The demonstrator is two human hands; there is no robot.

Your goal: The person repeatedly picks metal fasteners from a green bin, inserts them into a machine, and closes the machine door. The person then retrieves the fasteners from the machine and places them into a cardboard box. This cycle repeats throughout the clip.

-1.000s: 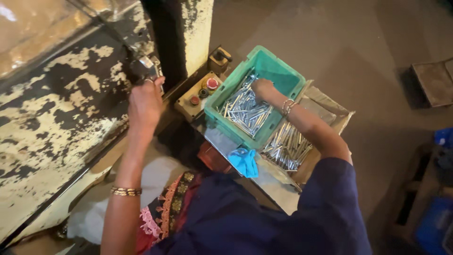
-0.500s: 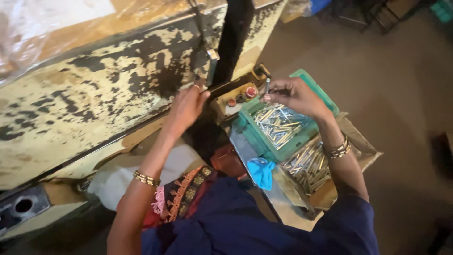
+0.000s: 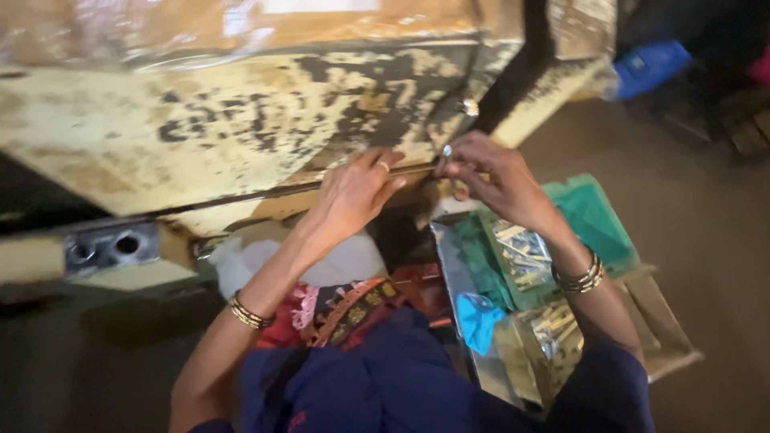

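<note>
Two hands work at the near edge of a worn machine panel (image 3: 241, 120), cream paint flaked off to dark metal. The left hand (image 3: 353, 196) lies against the panel's lower edge, fingers stretched out flat and loosely together, gripping nothing; one ring shows on a finger and one band of bangles (image 3: 247, 313) circles that wrist. The right hand (image 3: 497, 180), just right of it and almost touching, has its fingertips pinched closed on one small shiny metal piece (image 3: 447, 150), held up against the panel beside a dark vertical post (image 3: 521, 64). A stack of bangles (image 3: 581, 277) sits on the right wrist. Below the right forearm lies one green plastic tray (image 3: 593, 216) holding a loose heap of silvery metal pins (image 3: 521, 256), too many and too blurred to count; nearer, a second heap (image 3: 553, 329) lies in a brown box. One blue cloth (image 3: 480, 319) lies left of that. At far left, a grey bracket (image 3: 108, 247) shows two round holes.
</note>
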